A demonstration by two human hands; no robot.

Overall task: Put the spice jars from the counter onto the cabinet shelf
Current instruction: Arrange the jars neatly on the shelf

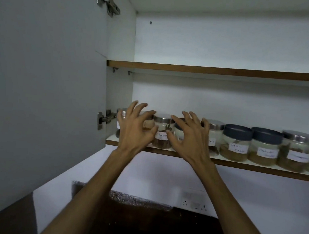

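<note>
Several clear spice jars with paper labels stand in a row on the lower cabinet shelf (pixel 238 165). A steel-lidded jar labelled cinnamon (pixel 162 131) shows between my two hands. My left hand (pixel 136 128) is raised in front of the leftmost jars, fingers spread and holding nothing. My right hand (pixel 189 136) hovers with spread fingers in front of two further jars, partly hiding them. To the right stand two dark-lidded jars (pixel 235 142) and more steel-lidded ones (pixel 296 152).
The open grey cabinet door (pixel 41 89) fills the left side, its hinge (pixel 103 119) beside the shelf. The upper shelf (pixel 209 69) has no jars on it. Below are a speckled counter edge (pixel 136 200) and a wall socket (pixel 194 205).
</note>
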